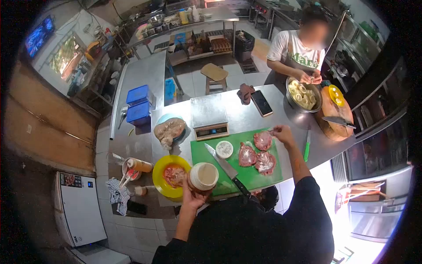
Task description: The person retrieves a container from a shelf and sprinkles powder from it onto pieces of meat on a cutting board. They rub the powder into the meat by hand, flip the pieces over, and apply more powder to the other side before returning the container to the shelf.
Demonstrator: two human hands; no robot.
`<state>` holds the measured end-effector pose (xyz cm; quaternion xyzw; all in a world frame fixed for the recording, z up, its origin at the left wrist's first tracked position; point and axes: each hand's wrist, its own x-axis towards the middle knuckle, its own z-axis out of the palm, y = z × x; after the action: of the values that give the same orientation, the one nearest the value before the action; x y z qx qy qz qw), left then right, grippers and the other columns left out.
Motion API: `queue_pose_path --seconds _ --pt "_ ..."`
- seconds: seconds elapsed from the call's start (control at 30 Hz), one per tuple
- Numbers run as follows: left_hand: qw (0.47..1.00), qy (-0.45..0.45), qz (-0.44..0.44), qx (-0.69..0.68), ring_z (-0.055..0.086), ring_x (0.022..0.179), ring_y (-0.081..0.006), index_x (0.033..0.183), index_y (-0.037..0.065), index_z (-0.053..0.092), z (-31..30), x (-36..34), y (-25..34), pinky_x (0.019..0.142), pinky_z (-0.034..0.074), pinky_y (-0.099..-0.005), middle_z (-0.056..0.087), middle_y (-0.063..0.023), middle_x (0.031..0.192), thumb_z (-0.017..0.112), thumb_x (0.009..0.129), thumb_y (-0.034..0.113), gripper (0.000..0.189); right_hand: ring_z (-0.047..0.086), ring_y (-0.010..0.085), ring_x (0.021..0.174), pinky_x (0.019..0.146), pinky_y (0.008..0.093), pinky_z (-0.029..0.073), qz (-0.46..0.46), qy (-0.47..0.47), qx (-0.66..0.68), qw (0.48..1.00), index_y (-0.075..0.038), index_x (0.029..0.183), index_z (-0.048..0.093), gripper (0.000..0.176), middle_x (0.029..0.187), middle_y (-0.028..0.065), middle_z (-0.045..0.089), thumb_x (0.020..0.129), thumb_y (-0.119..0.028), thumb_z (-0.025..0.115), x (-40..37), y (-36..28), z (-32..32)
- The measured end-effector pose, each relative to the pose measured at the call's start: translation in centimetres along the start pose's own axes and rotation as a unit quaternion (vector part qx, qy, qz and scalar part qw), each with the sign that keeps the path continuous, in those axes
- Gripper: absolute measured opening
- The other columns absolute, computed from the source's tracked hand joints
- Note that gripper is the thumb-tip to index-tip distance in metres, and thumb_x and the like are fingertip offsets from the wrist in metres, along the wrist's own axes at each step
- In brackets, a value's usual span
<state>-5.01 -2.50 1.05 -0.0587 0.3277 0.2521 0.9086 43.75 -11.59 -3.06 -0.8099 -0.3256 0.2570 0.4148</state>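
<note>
In the head view, my left hand (193, 199) grips a white round tub (204, 176) over the near edge of the green cutting board (206, 160). My right hand (283, 133) is closed in a pinch beside the upper right edge of a raw meat piece (263, 141); whatever its fingertips hold is too small to make out. Two more meat pieces, one left (247, 155) and one nearer me (265, 163), bear white powder. Left of them sit a round white lid or dish with powder (224, 149) and a black-handled knife (226, 167). A yellow bowl (159, 188) contains raw meat.
Behind the board stand a scale (209, 112) and a bagged lump (170, 131). A phone (262, 104) and a green-handled knife (307, 149) lie rightward. Across the table, a co-worker (299, 53) handles food above a metal bowl (293, 100). Blue containers (139, 113) stand left.
</note>
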Motion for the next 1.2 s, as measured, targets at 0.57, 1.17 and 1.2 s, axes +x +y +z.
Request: queue_pose_path --seconds 0.57,1.17,1.2 --pt "0.999 0.045 0.007 -0.013 0.06 0.124 -0.0343 0.137 0.02 0.06 -1.9 1.6 0.6 0.105 0.05 -0.0595 0.061 -0.0114 0.137 0.065 0.089 0.064 0.065 0.07 0.0337 0.067 0.068 0.0421 0.055 -0.273 0.052 -0.215 0.936 -0.001 0.077 0.073 0.011 0.075 0.0192 0.072 0.073 -0.005 0.063 4.2 6.0 5.1" --pt "0.998 0.016 -0.037 -0.042 0.062 0.122 -0.0345 0.136 0.02 0.061 -0.8 1.8 0.1 0.103 0.051 -0.0601 0.062 -0.0103 0.137 0.065 0.091 0.06 0.061 0.07 0.0314 0.071 0.069 0.0418 0.054 -0.204 0.084 -0.162 0.962 0.003 0.081 0.07 0.01 0.075 0.019 0.07 0.071 0.001 0.066 1.3 3.1 6.3" --pt "0.998 0.016 -0.038 -0.042 0.062 0.122 -0.0345 0.136 0.02 0.061 -0.7 1.8 0.1 0.103 0.051 -0.0601 0.062 -0.0103 0.137 0.065 0.091 0.06 0.061 0.07 0.0314 0.071 0.069 0.0418 0.054 -0.204 0.084 -0.163 0.962 0.003 0.081 0.07 0.01 0.075 0.019 0.07 0.071 0.001 0.066 0.6 2.2 6.7"
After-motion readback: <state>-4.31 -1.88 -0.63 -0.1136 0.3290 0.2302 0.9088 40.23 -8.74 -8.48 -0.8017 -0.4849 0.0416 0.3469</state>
